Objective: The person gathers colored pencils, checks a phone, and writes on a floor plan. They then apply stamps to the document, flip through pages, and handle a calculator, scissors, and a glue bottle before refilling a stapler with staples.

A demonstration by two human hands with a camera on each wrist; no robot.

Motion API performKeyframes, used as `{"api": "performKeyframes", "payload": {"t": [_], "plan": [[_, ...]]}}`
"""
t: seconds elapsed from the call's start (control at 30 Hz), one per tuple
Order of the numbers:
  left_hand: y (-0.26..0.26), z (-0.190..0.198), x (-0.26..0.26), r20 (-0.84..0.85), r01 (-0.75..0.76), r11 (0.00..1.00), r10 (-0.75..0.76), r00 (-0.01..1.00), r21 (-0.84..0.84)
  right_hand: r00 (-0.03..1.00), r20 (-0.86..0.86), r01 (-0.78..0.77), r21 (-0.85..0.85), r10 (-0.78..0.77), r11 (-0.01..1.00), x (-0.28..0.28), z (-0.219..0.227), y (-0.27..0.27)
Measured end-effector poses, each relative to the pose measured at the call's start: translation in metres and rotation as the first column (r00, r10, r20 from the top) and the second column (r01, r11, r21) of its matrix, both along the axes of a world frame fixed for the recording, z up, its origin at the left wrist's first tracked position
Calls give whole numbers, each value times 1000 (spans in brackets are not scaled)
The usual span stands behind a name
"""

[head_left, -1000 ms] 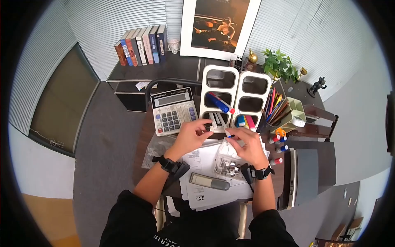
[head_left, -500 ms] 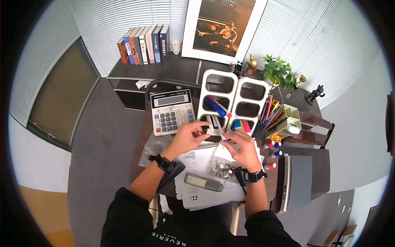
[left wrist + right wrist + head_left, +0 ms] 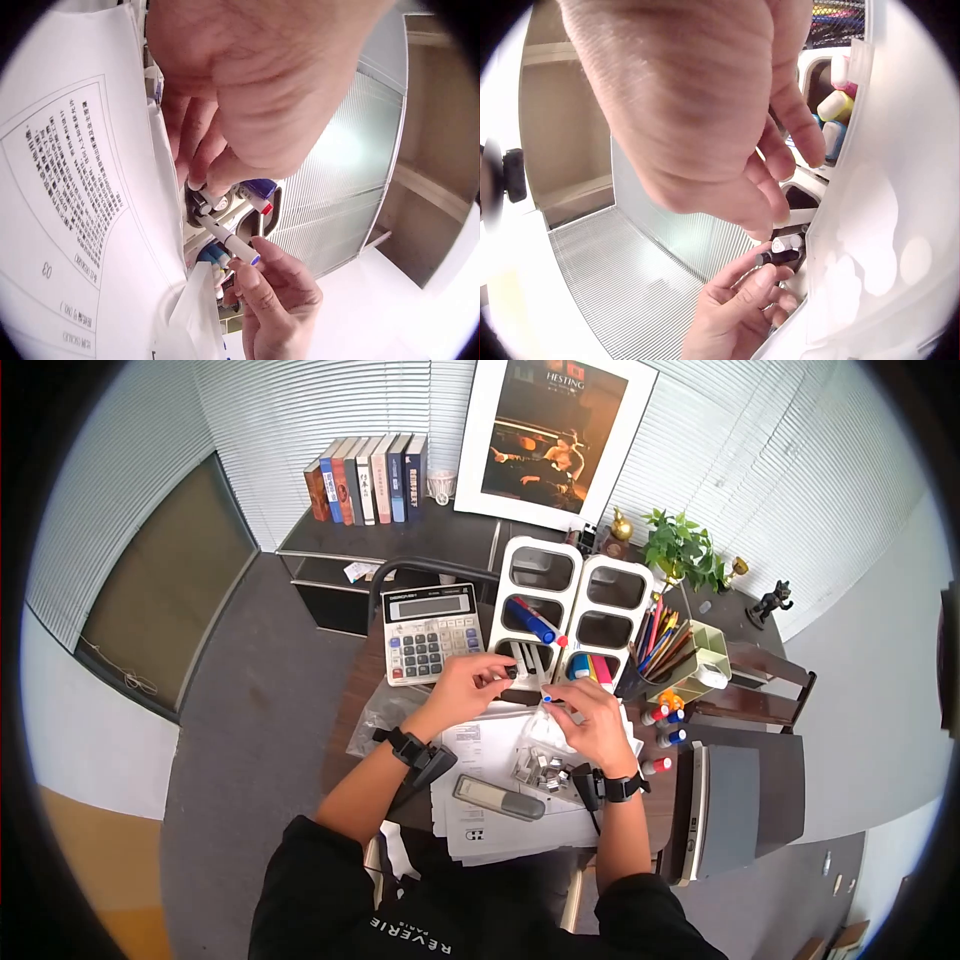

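Note:
In the head view my left hand (image 3: 462,692) pinches a small black-ended marker (image 3: 511,672) at the lowest compartment of the left white organizer (image 3: 545,546). My right hand (image 3: 590,722) pinches the blue-tipped end of a white marker (image 3: 234,244) between thumb and fingers. That marker slants toward the same compartment, where other white markers (image 3: 519,656) stand. Further up that organizer lie a blue marker (image 3: 530,620) and a red-ended one. Highlighters (image 3: 835,105) fill the lowest compartment of the right organizer (image 3: 620,565). My left fingers partly hide the black-ended marker.
A calculator (image 3: 432,632) lies left of the organizers. Below the hands are papers (image 3: 465,800), a clear box of metal clips (image 3: 545,770) and a grey stapler-like object (image 3: 498,797). To the right stand a pencil holder (image 3: 632,682), several small bottles (image 3: 672,737) and a dark laptop-like device (image 3: 728,800).
The head view has shifted slightly. Both hands keep their pinch on the markers and stay close to the lowest compartment, with little movement.

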State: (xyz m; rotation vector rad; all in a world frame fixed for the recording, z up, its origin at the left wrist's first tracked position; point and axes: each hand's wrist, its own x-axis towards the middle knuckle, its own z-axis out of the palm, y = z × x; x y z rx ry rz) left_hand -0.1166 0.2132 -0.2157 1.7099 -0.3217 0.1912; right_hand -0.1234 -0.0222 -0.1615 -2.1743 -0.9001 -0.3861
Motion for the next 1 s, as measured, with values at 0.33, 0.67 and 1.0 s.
{"api": "performKeyframes", "payload": {"t": [0.33, 0.67, 1.0], "plan": [[4, -5, 2, -37, 47, 999, -46, 998, 22, 999, 5, 44, 100, -44, 994, 3, -4, -3], [5, 2, 0, -50, 59, 996, -55, 997, 72, 977, 170, 93, 203, -128, 975, 1, 5, -6], [1, 2, -3, -29, 48, 998, -47, 998, 30, 912, 343, 92, 364, -225, 927, -2, 9, -12]]}}
